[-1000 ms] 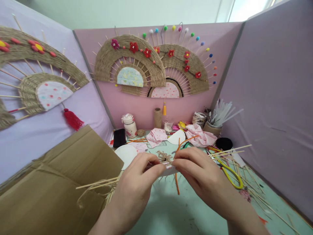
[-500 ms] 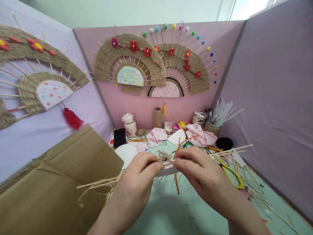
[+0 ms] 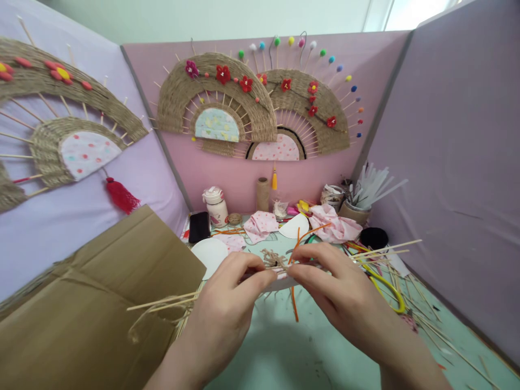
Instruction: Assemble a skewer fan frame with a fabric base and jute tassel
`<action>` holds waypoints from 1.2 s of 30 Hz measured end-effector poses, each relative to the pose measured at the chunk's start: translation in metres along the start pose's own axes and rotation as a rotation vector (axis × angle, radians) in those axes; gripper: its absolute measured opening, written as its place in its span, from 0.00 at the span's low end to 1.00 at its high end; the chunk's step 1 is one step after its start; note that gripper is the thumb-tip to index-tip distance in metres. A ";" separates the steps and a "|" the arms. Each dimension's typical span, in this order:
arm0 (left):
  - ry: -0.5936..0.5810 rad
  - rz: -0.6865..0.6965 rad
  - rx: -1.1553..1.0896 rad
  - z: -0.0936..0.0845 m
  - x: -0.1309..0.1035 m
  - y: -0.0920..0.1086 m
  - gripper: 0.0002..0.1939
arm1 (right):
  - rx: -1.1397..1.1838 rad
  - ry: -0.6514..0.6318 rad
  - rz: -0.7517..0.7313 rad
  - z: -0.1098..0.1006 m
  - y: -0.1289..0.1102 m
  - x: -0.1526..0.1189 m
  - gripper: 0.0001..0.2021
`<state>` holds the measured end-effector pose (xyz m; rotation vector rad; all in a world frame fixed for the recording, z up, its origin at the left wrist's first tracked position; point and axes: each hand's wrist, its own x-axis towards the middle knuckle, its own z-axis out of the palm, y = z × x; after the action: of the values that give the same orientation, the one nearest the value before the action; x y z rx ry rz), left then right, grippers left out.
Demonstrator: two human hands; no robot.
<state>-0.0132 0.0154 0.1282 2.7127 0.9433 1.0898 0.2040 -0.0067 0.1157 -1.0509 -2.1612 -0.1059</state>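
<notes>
Left hand (image 3: 227, 303) pinches the thin sticks (image 3: 390, 249) between thumb and fingers just below the centre of the frame, and the right hand (image 3: 345, 298) grasps them close beside it. I see a fabric-covered piece (image 3: 280, 283) at the fingertips, above the bench (image 3: 284, 352), with a twine tuft (image 3: 274, 258) just behind. If either pinch eased, I think the sticks could slide or fan apart; bending them too hard might crack one. The stick ends at right reach toward the yellow-handled scissors (image 3: 402, 303) and could snag, while the loose twine (image 3: 132, 327) at left might catch on the cardboard (image 3: 122, 260). The orange strand (image 3: 294, 306) could get trapped under the right fingers. Compared with half a second ago, the left thumb tip sits slightly nearer the right fingertips, and the woven fans (image 3: 215, 76) appear a touch higher; both grips look otherwise unchanged.
</notes>
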 end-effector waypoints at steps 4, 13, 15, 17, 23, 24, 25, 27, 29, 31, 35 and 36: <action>0.016 0.007 -0.011 0.001 -0.001 -0.002 0.15 | -0.003 0.002 0.020 -0.001 0.000 0.000 0.15; -0.026 0.007 -0.001 -0.001 -0.001 0.000 0.14 | -0.008 0.023 0.009 -0.003 0.000 0.000 0.13; -0.046 0.006 0.009 -0.002 -0.001 0.001 0.13 | 0.002 0.028 0.013 -0.003 0.000 0.001 0.12; -0.047 0.015 0.059 -0.003 -0.001 0.002 0.11 | 0.020 0.026 0.021 -0.003 0.000 0.002 0.13; -0.039 0.026 0.228 0.004 -0.008 -0.003 0.14 | 0.094 -0.007 0.078 -0.008 0.004 -0.006 0.13; -0.042 0.027 0.236 0.006 -0.009 -0.003 0.13 | 0.105 0.004 0.109 -0.012 0.005 -0.007 0.13; -0.047 0.029 0.242 0.008 -0.010 -0.003 0.13 | 0.111 0.010 0.156 -0.016 0.007 -0.008 0.14; -0.050 0.046 0.249 0.011 -0.010 0.000 0.12 | 0.103 -0.021 0.278 -0.024 0.011 -0.005 0.16; -0.046 0.067 0.259 0.013 -0.010 0.006 0.10 | 0.083 -0.139 0.391 -0.030 0.016 0.004 0.16; -0.046 0.083 0.269 0.014 -0.009 0.012 0.07 | 0.076 -0.305 0.434 -0.032 0.022 0.018 0.15; -0.027 0.114 0.277 0.015 -0.009 0.021 0.06 | 0.141 -0.570 0.394 -0.025 0.029 0.047 0.18; -0.018 0.127 0.278 0.015 -0.009 0.022 0.06 | 0.161 -0.610 0.388 -0.023 0.029 0.052 0.19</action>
<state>0.0028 -0.0050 0.1175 3.0370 1.0001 1.0206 0.2163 0.0380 0.1596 -1.5229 -2.3735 0.6333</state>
